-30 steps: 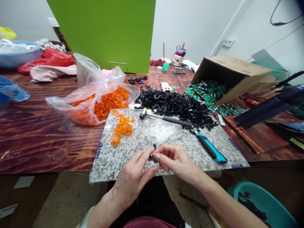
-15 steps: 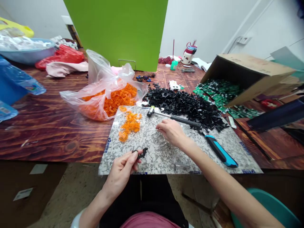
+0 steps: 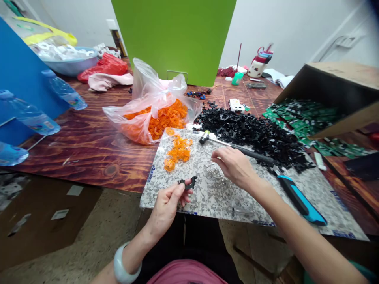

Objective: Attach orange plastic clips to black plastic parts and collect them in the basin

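My left hand (image 3: 170,202) pinches a small black plastic part (image 3: 189,184) between thumb and fingers, above the near left of a speckled grey board (image 3: 204,203). Over a loose heap of thin metal pins (image 3: 217,173) is my right hand (image 3: 233,163), its fingertips drawn together; whatever they grip is too small to make out. Orange translucent plastic pieces (image 3: 179,152) lie on the board to the left. Behind my right hand rests a small hammer (image 3: 204,137) with a black handle. Blue-and-black handled pliers (image 3: 302,200) lie to its right.
A large pile of black plastic parts (image 3: 248,132) covers the board's far side. An open plastic bag (image 3: 139,118) of orange pieces stands at the far left. On the right, a tipped cardboard box (image 3: 334,79) spills green circuit boards (image 3: 308,114). A clear tube (image 3: 242,212) lies near the front edge.
The view has swung to the left, so the scene sits further right. My left hand still holds the black part, and my right hand stays at the metal pins.
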A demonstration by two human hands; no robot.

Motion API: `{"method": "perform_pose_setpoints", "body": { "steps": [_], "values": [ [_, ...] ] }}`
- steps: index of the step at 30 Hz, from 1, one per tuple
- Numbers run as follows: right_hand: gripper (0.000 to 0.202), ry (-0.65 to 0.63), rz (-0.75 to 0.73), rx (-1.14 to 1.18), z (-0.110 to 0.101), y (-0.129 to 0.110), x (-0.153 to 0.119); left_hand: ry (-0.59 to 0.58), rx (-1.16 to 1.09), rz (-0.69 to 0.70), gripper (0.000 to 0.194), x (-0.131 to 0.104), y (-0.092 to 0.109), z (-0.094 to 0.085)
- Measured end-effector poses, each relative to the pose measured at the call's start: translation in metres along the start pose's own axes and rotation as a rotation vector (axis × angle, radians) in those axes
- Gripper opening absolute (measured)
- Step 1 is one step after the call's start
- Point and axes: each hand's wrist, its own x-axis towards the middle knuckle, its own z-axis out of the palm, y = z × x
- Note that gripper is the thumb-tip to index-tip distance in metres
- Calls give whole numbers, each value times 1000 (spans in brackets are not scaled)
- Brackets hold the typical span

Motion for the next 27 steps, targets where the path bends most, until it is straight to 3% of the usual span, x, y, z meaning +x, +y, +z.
{"method": "perform_pose_setpoints", "body": {
  "steps": [3,6,9,14,27],
  "values": [
    [11,201,123,400,-2,-29,-19,7,34,48,35,1,-1,3],
    [9,204,188,691,2,-66,-35,10,123,132,32,1,-2,6],
    [9,202,224,829,11,-91,-43,26,250,212,36,2,-3,7],
    [8,257,223,803,21,-99,-45,12,293,235,35,0,-9,5],
    [10,319,155,644,21,-103,-47,4,236,269,30,-1,-7,7]
  ]
}}
